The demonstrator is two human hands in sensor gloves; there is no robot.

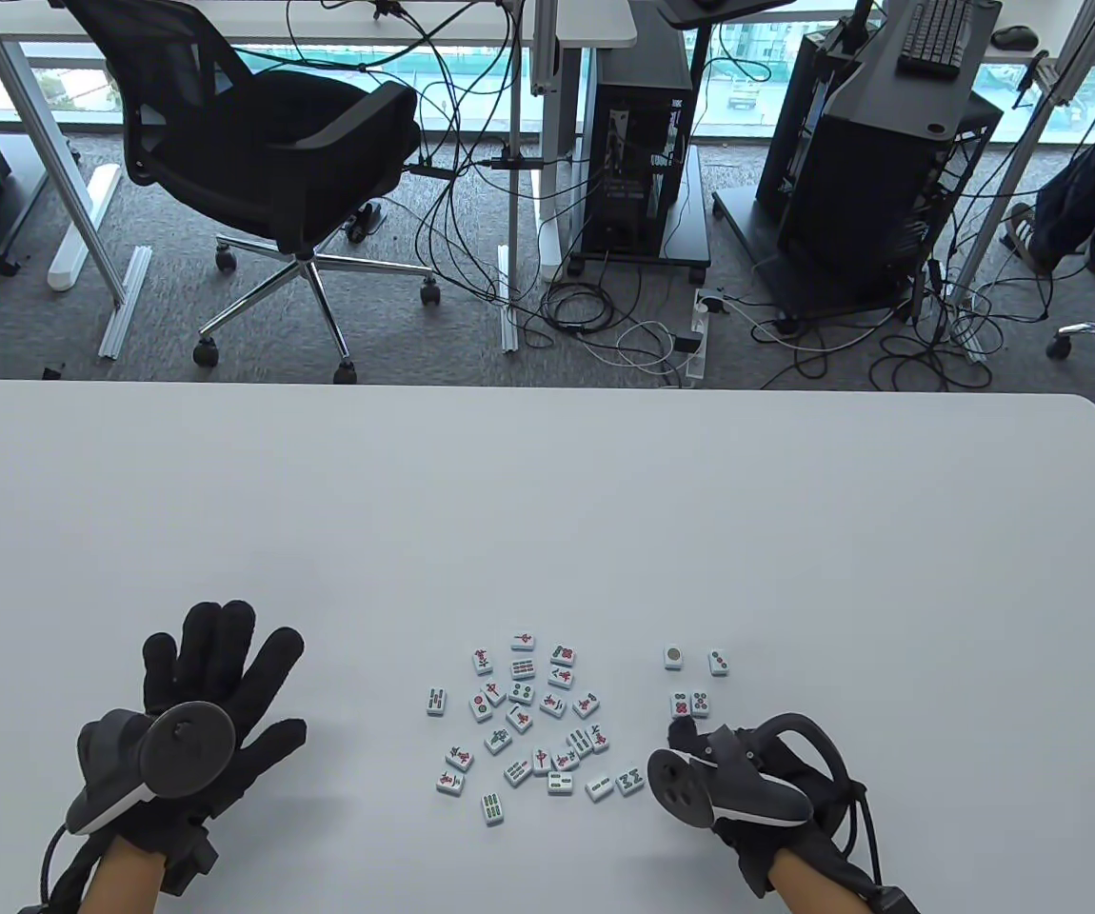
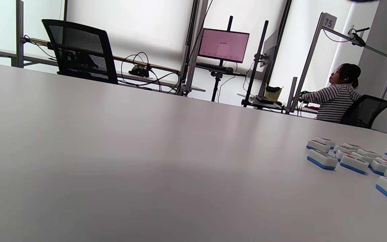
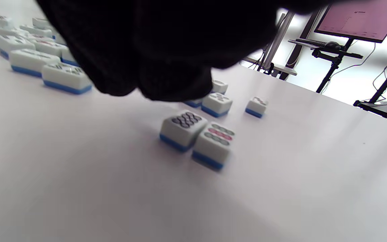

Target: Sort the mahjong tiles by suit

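Several white mahjong tiles with blue backs lie face up in a loose cluster (image 1: 528,714) at the table's front middle; they show at the right edge of the left wrist view as the cluster (image 2: 354,158). A small group of dot tiles (image 1: 695,681) lies apart to the right. My right hand (image 1: 747,781) hovers just below that group, one fingertip (image 1: 681,731) at the nearest pair (image 1: 690,705). In the right wrist view the glove (image 3: 153,50) hangs over the tiles, with two dot tiles (image 3: 198,136) side by side beneath it. My left hand (image 1: 219,666) lies flat, fingers spread, left of the cluster.
The white table (image 1: 547,495) stretches wide behind the tiles. Beyond its far edge stand an office chair (image 1: 262,162), computer towers (image 1: 643,143) and floor cables. A person sits at a distant desk (image 2: 338,97).
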